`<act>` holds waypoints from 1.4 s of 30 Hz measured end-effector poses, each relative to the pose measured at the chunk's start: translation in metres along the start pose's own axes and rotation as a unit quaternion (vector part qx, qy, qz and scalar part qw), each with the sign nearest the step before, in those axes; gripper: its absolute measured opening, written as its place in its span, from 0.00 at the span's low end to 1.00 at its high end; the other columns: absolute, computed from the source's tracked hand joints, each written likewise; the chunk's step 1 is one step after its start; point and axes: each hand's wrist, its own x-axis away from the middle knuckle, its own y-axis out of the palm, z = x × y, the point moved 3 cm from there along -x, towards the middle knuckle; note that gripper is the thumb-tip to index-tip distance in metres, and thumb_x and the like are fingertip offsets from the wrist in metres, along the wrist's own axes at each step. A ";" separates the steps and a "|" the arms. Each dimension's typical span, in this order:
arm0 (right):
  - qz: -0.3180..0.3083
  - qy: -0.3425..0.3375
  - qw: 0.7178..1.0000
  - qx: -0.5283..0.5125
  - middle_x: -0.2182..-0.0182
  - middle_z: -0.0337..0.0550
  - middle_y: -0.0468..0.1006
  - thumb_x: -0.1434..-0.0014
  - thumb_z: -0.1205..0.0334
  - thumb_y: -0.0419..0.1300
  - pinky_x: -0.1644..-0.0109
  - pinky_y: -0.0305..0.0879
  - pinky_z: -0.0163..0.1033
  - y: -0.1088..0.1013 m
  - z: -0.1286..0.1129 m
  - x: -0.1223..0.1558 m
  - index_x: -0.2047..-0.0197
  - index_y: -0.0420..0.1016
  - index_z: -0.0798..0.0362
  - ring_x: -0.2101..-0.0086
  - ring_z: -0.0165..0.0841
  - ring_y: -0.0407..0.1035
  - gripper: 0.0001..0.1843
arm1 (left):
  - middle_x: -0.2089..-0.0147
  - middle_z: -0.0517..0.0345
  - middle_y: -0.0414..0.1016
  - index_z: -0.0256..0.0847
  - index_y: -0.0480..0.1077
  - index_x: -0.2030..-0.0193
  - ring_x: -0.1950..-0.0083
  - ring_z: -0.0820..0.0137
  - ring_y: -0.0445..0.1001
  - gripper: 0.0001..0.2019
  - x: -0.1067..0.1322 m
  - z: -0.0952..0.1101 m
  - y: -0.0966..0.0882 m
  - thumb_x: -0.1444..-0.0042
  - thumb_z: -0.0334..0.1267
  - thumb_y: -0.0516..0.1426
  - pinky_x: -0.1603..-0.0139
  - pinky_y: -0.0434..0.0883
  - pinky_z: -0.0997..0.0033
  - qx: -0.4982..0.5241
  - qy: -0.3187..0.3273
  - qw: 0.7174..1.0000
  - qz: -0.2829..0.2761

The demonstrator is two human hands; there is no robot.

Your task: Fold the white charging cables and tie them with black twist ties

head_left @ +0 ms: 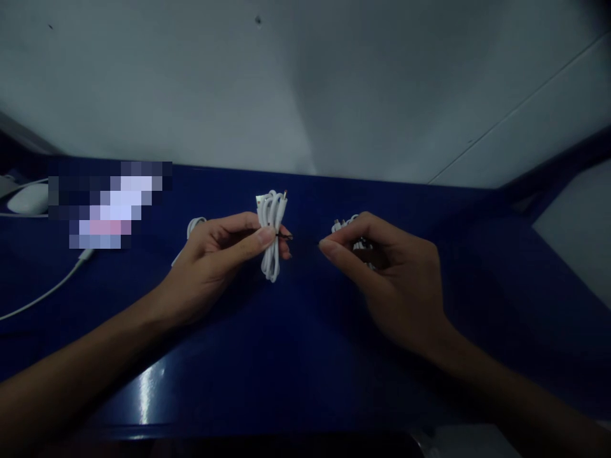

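My left hand (214,251) is closed around the middle of a coiled white USB cable (272,264), thumb in front and fingers behind. The bundle stands upright over the blue table, its plug ends at the top. A thin black tie (285,237) circles its waist, with a loose end sticking out to the right. My right hand (386,261) is apart from it, thumb and forefinger pinched together. Something tiny and dark may be at those fingertips, too small to name. Behind the right hand lie more white cables (340,226), partly hidden by it.
Another white cable (195,224) lies behind my left wrist. At the left are a pixelated bright object (121,203), a white cord (52,289) and a rounded white item (28,198). A pale wall (214,95) rises behind the blue table (267,356).
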 end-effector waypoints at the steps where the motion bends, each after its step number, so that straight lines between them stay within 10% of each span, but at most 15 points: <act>1: -0.004 0.003 1.000 -0.004 0.69 0.37 0.80 0.29 0.63 0.70 0.70 0.71 0.38 0.000 0.000 0.000 0.63 0.83 0.47 0.72 0.31 0.71 0.07 | 0.59 0.54 0.86 0.44 0.87 0.53 0.57 0.69 0.81 0.07 0.000 0.000 0.000 0.29 0.42 0.67 0.53 0.76 0.74 -0.002 0.001 1.000 0.002; 31: 0.086 -0.296 0.924 0.229 0.66 0.40 0.82 0.30 0.74 0.69 0.68 0.69 0.41 0.004 0.001 -0.001 0.57 0.83 0.46 0.68 0.34 0.74 0.11 | 0.57 0.54 0.89 0.44 0.86 0.51 0.54 0.70 0.86 0.08 0.000 -0.004 0.001 0.27 0.42 0.65 0.50 0.79 0.75 -0.004 -0.046 0.998 -0.049; 42: -0.115 0.085 0.989 -0.046 0.65 0.36 0.82 0.29 0.66 0.70 0.66 0.71 0.35 0.006 0.002 -0.002 0.57 0.86 0.48 0.66 0.29 0.75 0.04 | 0.57 0.55 0.88 0.44 0.87 0.52 0.54 0.69 0.85 0.06 0.001 -0.002 0.002 0.29 0.40 0.66 0.48 0.79 0.73 -0.032 0.002 0.999 -0.013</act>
